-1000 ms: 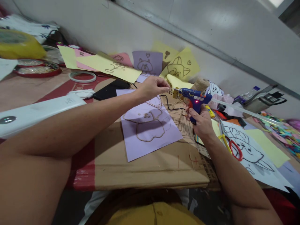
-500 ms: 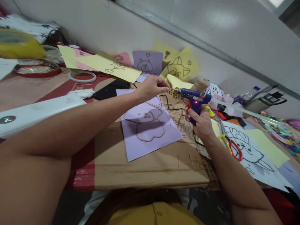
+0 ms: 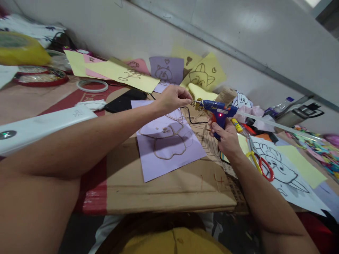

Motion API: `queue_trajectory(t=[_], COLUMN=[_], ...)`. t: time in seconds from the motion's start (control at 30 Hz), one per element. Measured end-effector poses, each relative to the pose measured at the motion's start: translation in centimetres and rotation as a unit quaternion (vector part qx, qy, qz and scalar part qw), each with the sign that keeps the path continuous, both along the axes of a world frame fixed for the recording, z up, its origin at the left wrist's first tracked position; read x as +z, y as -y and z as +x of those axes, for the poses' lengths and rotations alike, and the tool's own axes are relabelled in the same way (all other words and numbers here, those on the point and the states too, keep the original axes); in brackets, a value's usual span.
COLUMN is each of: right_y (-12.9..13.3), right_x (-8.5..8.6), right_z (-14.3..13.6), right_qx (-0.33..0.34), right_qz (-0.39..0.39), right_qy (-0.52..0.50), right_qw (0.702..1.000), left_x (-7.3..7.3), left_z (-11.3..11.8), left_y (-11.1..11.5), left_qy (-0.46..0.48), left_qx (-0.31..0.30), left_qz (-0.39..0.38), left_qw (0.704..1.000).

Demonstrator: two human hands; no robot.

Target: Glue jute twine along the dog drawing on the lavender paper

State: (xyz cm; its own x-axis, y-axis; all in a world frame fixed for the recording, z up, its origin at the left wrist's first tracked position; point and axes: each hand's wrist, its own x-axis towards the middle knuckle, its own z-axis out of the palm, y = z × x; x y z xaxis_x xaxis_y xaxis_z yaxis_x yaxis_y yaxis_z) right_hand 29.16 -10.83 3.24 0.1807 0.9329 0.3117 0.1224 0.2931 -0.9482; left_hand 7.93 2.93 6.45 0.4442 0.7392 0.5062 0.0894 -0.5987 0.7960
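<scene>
My right hand (image 3: pixel 226 137) is wrapped round the handle of a blue glue gun (image 3: pixel 218 110), whose red light is lit and whose nozzle points left. A long clear glue stick (image 3: pixel 265 120) sticks out of its back. At the nozzle tip, my left hand (image 3: pixel 176 98) pinches a thin piece of twine (image 3: pixel 192 102); its loose strands hang down behind the wrist. Below lies a purple sheet (image 3: pixel 148 165) with twine outlines (image 3: pixel 169 158) of a figure stuck along drawn lines. Part of the sheet is hidden by my left forearm.
A twine roll (image 3: pixel 226 96) stands behind the glue gun. Scissors (image 3: pixel 261 165) lie on a drawing (image 3: pixel 286 169) at right. At left are a white device (image 3: pixel 53 125), a black phone-like object (image 3: pixel 125 100) and a tape ring (image 3: pixel 92 86). Cardboard (image 3: pixel 169 197) covers the table.
The glue gun has shifted very slightly left, its nozzle closer to my left fingers. Otherwise both hands and the purple sheet stay in place.
</scene>
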Motion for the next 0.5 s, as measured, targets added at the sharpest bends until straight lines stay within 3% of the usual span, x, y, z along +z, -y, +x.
queue_trajectory(t=[0.5], right_y=[0.06], right_x=[-0.06], right_z=[-0.14], right_qx=[-0.004], right_qz=[0.001], right_qy=[-0.024], right_qw=[1.0], left_x=[0.02], left_z=[-0.04], left_y=[-0.14], left_qy=[0.01], left_qx=[0.004], left_qz=[-0.01], left_qw=[1.0])
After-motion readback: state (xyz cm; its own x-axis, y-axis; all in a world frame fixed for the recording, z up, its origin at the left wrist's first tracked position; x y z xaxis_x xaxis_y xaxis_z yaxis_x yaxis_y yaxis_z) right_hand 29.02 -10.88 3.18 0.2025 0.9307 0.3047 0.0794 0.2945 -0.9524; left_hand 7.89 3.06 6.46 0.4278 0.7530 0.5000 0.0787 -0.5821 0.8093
